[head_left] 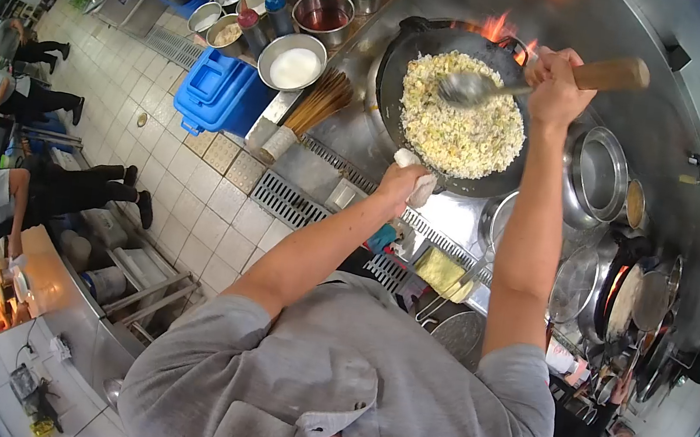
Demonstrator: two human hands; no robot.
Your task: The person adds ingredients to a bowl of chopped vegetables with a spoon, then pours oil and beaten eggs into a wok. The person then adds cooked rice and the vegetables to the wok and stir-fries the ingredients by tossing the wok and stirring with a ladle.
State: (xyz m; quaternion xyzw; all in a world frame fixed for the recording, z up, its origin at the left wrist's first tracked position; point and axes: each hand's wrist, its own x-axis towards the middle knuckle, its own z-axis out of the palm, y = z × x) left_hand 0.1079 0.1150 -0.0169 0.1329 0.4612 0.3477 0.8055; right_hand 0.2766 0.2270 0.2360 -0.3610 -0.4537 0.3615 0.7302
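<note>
My right hand [559,87] is closed around the handle of a ladle [466,90]. The ladle's metal head is blurred over fried rice [459,131], and its wooden end sticks out past my fist. The rice lies in a large dark wok [395,79], pale with yellow bits. At the wok's near left rim, my left hand [401,185] grips a folded white cloth [423,190]. Whether a wok handle lies under the cloth is hidden. Orange flames [497,28] rise behind the wok's far edge.
Left of the wok are a bamboo brush [316,104], a bowl of white powder [294,67], a blue bin [218,93] and several ingredient bowls. Metal bowls [601,172] and another lit burner [619,294] are to the right. Other people [4,195] stand at far left.
</note>
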